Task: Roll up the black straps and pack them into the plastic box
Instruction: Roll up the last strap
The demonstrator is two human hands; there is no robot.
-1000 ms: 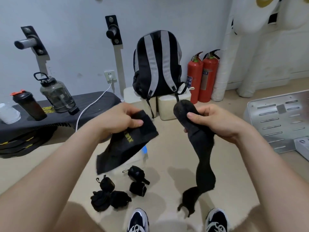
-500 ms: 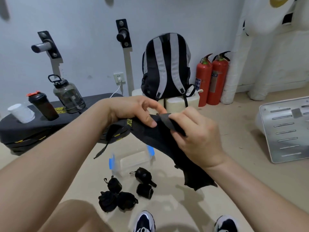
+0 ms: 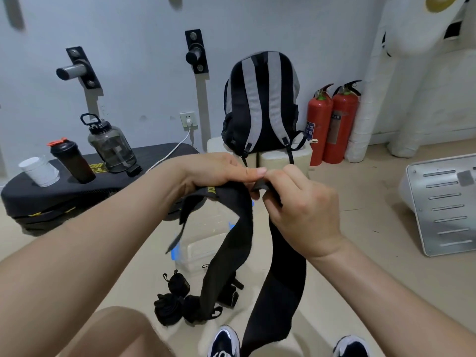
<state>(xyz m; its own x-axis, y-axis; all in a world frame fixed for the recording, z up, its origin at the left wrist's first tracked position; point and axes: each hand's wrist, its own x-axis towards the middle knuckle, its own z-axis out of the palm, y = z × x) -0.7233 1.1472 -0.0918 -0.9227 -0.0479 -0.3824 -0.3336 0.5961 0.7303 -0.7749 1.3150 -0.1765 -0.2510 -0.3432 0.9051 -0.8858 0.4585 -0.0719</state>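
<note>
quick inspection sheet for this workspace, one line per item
surface: beige floor, bare where visible.
job's things: black strap held up, two lengths hanging; clear plastic box on the floor; rolled straps lie on the floor beside the box, not in it.
clutter: shaker bottle, water jug and white cup on a black pad.
grippers: left hand holds the strap's printed end; right hand pinches the strap beside it.
cables: white cable plugged into a wall socket.
surroundings: backpack, two fire extinguishers, metal panel.
</note>
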